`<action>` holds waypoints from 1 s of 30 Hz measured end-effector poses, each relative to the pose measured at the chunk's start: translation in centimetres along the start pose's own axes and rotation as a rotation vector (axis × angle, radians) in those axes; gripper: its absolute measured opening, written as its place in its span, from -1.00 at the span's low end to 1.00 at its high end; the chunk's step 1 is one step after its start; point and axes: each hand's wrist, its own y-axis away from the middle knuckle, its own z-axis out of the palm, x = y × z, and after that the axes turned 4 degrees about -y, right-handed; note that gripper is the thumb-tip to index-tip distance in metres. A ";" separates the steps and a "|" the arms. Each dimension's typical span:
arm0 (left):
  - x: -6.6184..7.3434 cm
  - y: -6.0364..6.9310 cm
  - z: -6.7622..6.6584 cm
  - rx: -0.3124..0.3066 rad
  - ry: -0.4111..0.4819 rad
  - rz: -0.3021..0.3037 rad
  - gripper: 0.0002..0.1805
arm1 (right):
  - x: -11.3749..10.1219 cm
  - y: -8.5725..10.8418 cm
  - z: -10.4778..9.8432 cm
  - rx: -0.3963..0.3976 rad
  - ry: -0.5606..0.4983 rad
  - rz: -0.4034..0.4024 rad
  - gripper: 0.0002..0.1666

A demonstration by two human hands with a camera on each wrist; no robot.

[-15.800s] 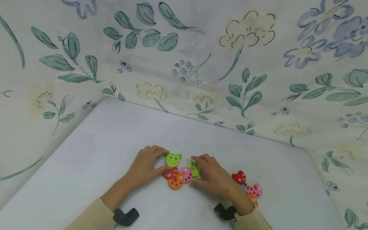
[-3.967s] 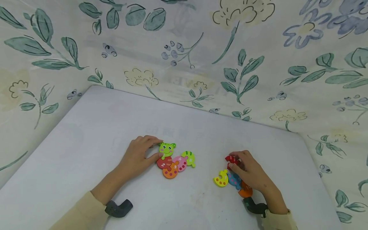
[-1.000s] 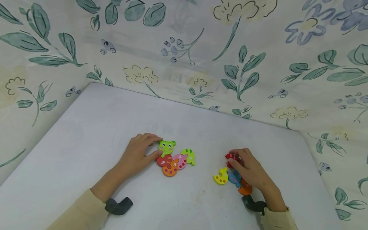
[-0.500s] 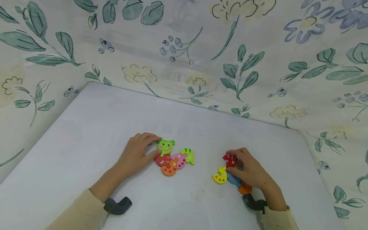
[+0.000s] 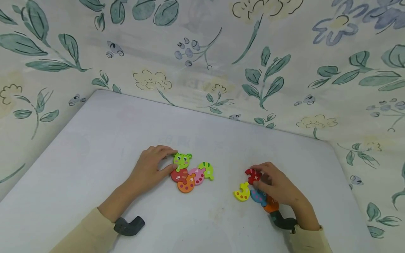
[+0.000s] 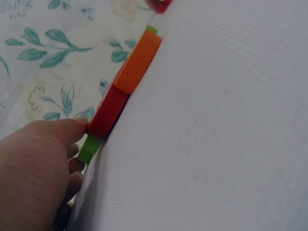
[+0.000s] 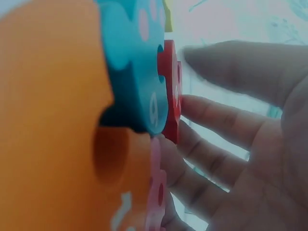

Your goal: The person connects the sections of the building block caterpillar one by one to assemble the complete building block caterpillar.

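Observation:
In the head view, my left hand (image 5: 152, 167) holds the green caterpillar head piece (image 5: 182, 160) by its left side, thumb and forefinger on its edge. Linked to that head are puzzle pieces: red 2 (image 5: 179, 175), orange 3 (image 5: 186, 184), pink 4 (image 5: 197, 175) and a green one (image 5: 207, 170). To the right, my right hand (image 5: 276, 182) has its fingers and thumb around the red piece numbered 8 (image 5: 254, 175). Below lie a blue piece (image 5: 258, 197) and an orange piece (image 5: 271, 204), partly covered by that hand. A pink piece (image 7: 156, 192) shows under the fingers in the right wrist view.
Left of the blue piece lies a yellow puzzle piece (image 5: 242, 193). All of it rests on a white table (image 5: 158, 221). Floral fabric (image 5: 202, 52) borders the table's back and sides. Black bands (image 5: 129, 226) sit at both wrists.
Earlier the right hand was near the linked chain; it has since moved right to the loose pieces. Within the last second, the red 8 shifted slightly and the right thumb moved. The left hand stays put.

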 end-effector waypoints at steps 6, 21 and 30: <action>-0.1 0.0 0.0 -0.001 0.005 0.003 -0.47 | -0.2 0.2 -0.1 0.032 -0.088 0.068 -0.61; -0.2 0.0 0.1 0.001 0.012 0.005 -0.47 | -0.6 0.7 -1.4 -0.021 -0.118 0.139 -0.52; -0.2 0.0 0.0 -0.002 0.012 0.001 -0.47 | -1.7 1.4 -1.9 -0.090 0.089 0.213 -0.42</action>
